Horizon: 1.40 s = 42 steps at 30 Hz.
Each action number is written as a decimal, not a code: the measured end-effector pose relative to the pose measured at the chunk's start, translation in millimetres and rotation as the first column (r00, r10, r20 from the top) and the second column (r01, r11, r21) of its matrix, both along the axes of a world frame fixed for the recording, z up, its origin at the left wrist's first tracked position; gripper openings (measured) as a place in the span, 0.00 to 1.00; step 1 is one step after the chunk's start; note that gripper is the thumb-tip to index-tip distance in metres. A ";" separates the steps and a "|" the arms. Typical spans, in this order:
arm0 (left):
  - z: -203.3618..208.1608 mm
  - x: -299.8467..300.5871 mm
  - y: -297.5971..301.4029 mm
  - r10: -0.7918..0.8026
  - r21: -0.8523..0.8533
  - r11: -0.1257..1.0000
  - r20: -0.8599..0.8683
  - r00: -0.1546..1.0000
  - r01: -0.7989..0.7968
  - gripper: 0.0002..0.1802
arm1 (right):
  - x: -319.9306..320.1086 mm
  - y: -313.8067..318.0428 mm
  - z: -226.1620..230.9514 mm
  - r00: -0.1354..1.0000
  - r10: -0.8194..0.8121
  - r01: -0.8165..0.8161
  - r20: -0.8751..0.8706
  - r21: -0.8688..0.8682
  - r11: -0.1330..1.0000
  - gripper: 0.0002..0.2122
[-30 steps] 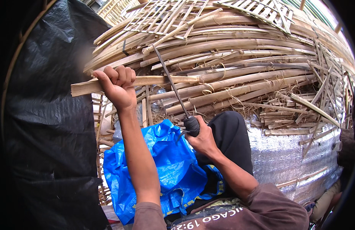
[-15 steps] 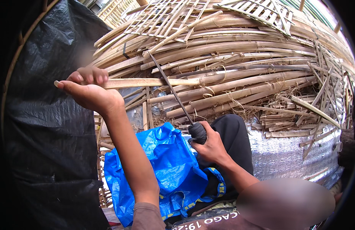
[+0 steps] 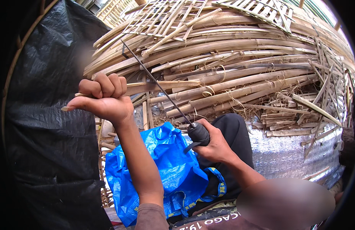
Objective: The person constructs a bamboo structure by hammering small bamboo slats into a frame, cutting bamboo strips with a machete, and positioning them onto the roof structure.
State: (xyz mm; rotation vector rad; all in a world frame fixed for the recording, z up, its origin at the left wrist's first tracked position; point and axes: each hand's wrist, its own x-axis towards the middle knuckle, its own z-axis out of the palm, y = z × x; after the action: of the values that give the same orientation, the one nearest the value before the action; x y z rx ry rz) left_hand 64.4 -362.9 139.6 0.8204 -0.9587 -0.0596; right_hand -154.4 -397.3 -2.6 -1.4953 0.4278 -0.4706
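The left hand (image 3: pixel 108 100) has its fingers curled closed around a split bamboo strip (image 3: pixel 178 84), near the bamboo stack's (image 3: pixel 231 46) left end. The right hand (image 3: pixel 216 146) grips a long knife's black wrapped handle (image 3: pixel 198 134); whether its blade (image 3: pixel 173 102) touches the strip is hard to tell.

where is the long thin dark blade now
Mid head view: the right hand grips its black handle, the blade slanting up-left past the pale bamboo strip.
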 end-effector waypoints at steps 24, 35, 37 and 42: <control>4.6 6.1 -9.4 0.317 -0.134 0.948 0.347 0.883 -0.288 0.35 | -10.0 -21.9 7.7 0.994 -0.051 0.045 -0.098 -0.068 0.997 0.20; 6.2 22.3 -9.1 0.308 -0.061 0.951 0.145 0.940 -0.302 0.36 | -7.4 -51.8 6.1 0.989 -0.018 -0.012 -0.149 -0.192 0.981 0.19; 6.2 23.4 -8.5 0.278 -0.054 0.960 0.124 0.952 -0.274 0.36 | -7.3 -75.6 0.8 0.967 0.026 -0.080 -0.254 -0.207 0.975 0.19; 3.2 23.3 -8.6 0.354 -0.038 0.935 0.127 0.926 -0.352 0.35 | -33.3 -154.9 -55.3 0.812 -0.050 -0.129 -0.582 -0.262 0.956 0.25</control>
State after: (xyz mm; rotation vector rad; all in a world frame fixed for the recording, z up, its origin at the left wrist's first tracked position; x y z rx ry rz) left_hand 87.7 -371.4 142.8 0.9822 -0.9199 0.3180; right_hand -187.8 -552.2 -57.9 -1.9318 0.8379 -0.0164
